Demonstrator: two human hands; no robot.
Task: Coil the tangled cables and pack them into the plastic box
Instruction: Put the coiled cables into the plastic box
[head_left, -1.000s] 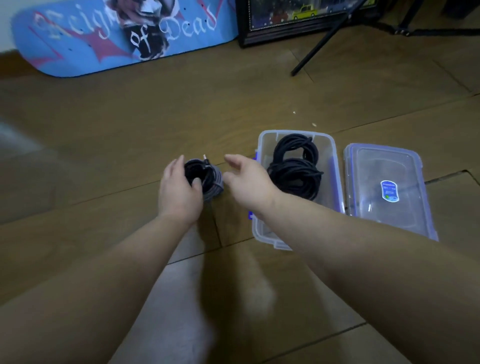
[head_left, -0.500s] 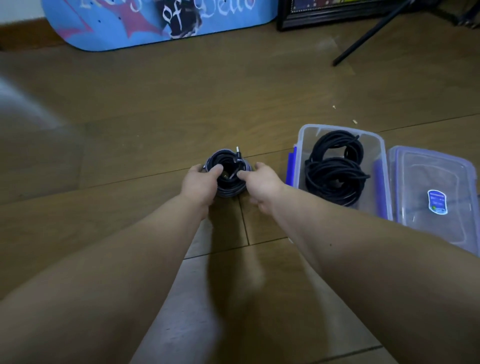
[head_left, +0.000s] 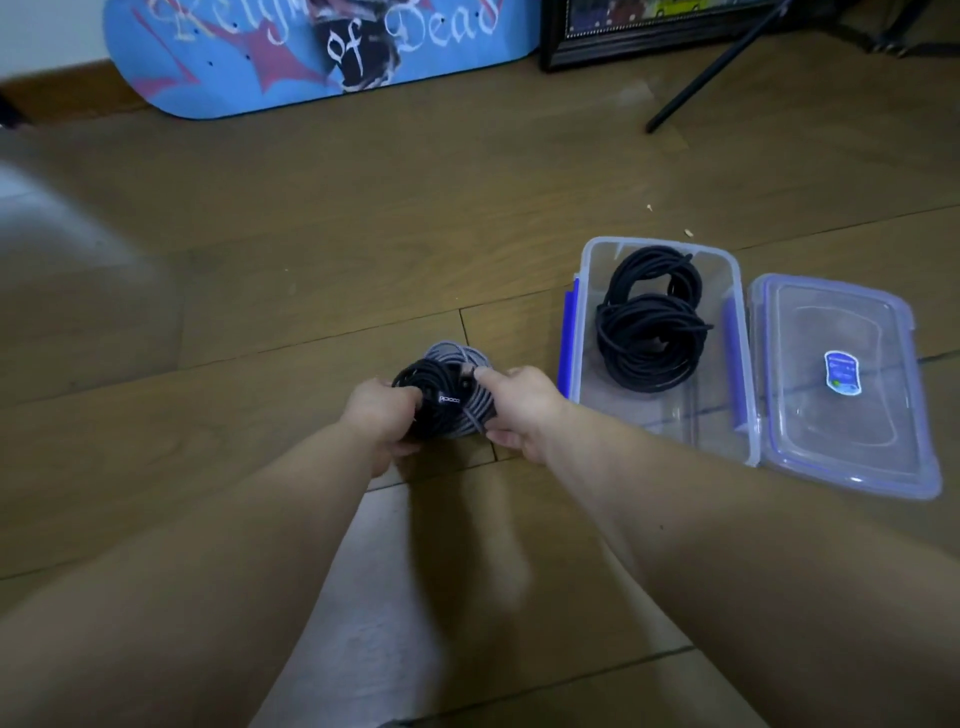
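While both hands hold it low over the wooden floor (head_left: 311, 249), the coiled cable bundle (head_left: 448, 396), black and grey, sits between them. Left hand (head_left: 378, 422) has its fingers curled round the bundle's left side; right hand (head_left: 522, 410) pinches the right side with thumb and fingers. Just right stands the plastic box (head_left: 582, 312), 1 black cable coil (head_left: 649, 322) inside, its lid (head_left: 852, 457) beside it.

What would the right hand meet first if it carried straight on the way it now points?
The right hand points forward and left, and its fingers already grip the coiled cables, also held by the left hand. Beyond them is bare floor, then probably the skateboard.
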